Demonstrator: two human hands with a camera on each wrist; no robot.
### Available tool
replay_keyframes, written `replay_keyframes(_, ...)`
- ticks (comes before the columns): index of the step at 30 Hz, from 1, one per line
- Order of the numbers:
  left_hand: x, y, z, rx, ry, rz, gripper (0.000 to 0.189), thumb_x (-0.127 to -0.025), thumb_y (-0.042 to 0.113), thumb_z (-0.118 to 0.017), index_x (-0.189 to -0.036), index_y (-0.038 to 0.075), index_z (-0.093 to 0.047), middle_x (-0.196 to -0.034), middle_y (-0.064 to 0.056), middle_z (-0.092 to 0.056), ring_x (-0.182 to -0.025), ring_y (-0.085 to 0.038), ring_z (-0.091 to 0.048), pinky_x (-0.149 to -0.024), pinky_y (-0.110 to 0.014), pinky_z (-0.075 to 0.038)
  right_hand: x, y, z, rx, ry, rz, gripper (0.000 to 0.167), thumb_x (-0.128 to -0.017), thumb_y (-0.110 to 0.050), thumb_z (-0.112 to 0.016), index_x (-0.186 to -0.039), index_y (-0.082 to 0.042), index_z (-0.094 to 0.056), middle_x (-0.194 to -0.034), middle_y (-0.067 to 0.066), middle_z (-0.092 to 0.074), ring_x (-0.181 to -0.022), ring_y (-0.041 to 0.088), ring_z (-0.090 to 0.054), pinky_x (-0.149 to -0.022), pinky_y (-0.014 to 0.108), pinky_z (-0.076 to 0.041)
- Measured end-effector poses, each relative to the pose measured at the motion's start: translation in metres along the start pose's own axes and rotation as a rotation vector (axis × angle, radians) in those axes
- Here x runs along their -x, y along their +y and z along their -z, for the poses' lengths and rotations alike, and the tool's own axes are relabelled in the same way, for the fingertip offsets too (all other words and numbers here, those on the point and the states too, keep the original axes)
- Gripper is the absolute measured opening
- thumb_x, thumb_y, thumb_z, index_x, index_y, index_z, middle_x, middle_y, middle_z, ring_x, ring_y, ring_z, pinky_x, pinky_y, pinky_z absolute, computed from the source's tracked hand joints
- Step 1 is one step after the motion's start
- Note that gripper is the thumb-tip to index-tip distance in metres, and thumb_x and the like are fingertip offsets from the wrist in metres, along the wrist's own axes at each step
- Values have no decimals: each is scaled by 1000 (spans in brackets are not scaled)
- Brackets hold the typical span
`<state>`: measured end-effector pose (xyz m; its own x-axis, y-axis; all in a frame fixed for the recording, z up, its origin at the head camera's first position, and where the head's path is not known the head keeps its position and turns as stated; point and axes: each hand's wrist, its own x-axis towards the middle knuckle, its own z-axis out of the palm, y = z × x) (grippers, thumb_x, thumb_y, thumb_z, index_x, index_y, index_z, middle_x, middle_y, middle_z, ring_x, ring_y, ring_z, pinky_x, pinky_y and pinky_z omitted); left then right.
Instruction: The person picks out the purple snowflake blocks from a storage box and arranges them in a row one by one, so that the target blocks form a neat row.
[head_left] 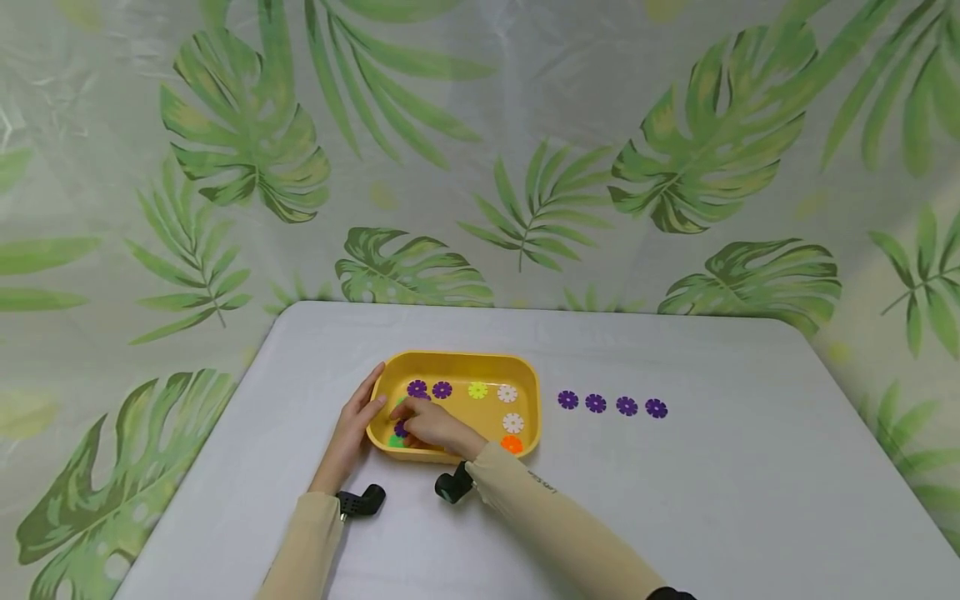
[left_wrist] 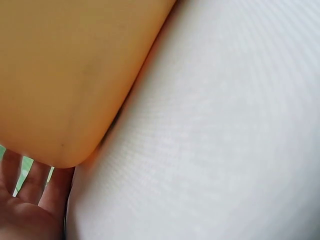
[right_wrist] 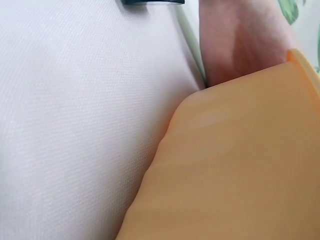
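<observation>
A yellow plastic tray (head_left: 457, 360) holds several notched snowflake discs. My left hand (head_left: 354, 429) lies along the tray's left end, the thumb over the rim and fairly straight fingers against the outer wall. My right hand (head_left: 435, 423) reaches down inside, at the left part of the tray. Between its index finger and thumb shows a purple snowflake disc (head_left: 401, 429); I cannot tell whether they pinch it. Green discs (head_left: 396, 442) lie partly covered beside those fingers. In the left wrist view, the left fingers (left_wrist: 34, 182) touch the tray wall (left_wrist: 75, 75).
Further purple discs (head_left: 442, 390), a yellow-green disc (head_left: 477, 390), white discs (head_left: 513, 423) and an orange disc (head_left: 512, 444) lie in the tray. A row of purple discs (head_left: 596, 403) is on the white table (head_left: 720, 492) to its right. Behind hangs a leaf-patterned curtain (head_left: 555, 108).
</observation>
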<state>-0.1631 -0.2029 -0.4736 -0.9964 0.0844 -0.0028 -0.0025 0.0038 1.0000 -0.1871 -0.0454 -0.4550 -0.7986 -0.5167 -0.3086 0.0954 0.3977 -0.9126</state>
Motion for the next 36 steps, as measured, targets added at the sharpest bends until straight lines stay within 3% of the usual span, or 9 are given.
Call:
replay_keyframes(6,0,-1,0,6,0,-14,52,-103,12,-42,-152,13,-26,-157,-3,-19,-143,-18,-14,-116,-37,-13,-2,2,0,46,22,24,23,-89,11,-49,-107,8,-62,-95,10,-59,-64,16,-53,-55,20,-48)
replay_keyframes(12,-2,0,-1,14,-7,-14,52,-103,13,-44,-152,14,-28,-156,-1,-21,-143,-16,-16,-116,-35,-14,-3,3,2,237,55,64,29,-80,13,-57,-106,5,-68,-96,9,-65,-76,15,-52,-68,23,-49)
replay_keyframes(16,-3,1,-1,19,-7,-13,52,-103,14,-44,-152,14,-28,-156,-1,-21,-143,-16,-16,-116,-36,-14,-3,3,4,276,65,49,31,-78,12,-58,-106,4,-69,-98,8,-65,-82,17,-52,-75,26,-50)
replay_keyframes(19,-1,1,0,23,3,-3,52,-102,14,-45,-152,14,-28,-156,-1,-21,-143,-16,-16,-116,-35,-15,-3,4,3,260,69,49,28,-79,11,-59,-104,4,-68,-94,8,-64,-80,17,-52,-73,26,-50)
replay_keyframes(25,-1,0,0,32,5,-6,53,-102,11,-43,-152,10,-25,-157,-5,-18,-143,-20,-15,-115,-36,-18,-1,5,3,167,79,76,20,-79,15,-57,-96,4,-62,-80,6,-57,-68,15,-49,-56,20,-43)
replay_keyframes(32,-1,1,0,35,10,-2,53,-102,12,-44,-152,12,-26,-157,-4,-19,-143,-19,-15,-115,-35,-17,2,6,5,78,78,64,9,-87,12,-56,-91,4,-57,-70,9,-57,-55,14,-51,-49,19,-46)
replay_keyframes(36,-7,-15,5,34,18,-15,52,-102,14,-45,-152,14,-28,-157,-2,-20,-143,-18,-15,-115,-35,-16,6,9,13,28,77,65,8,-92,3,-57,-99,2,-60,-67,8,-56,-51,14,-50,-46,19,-44)
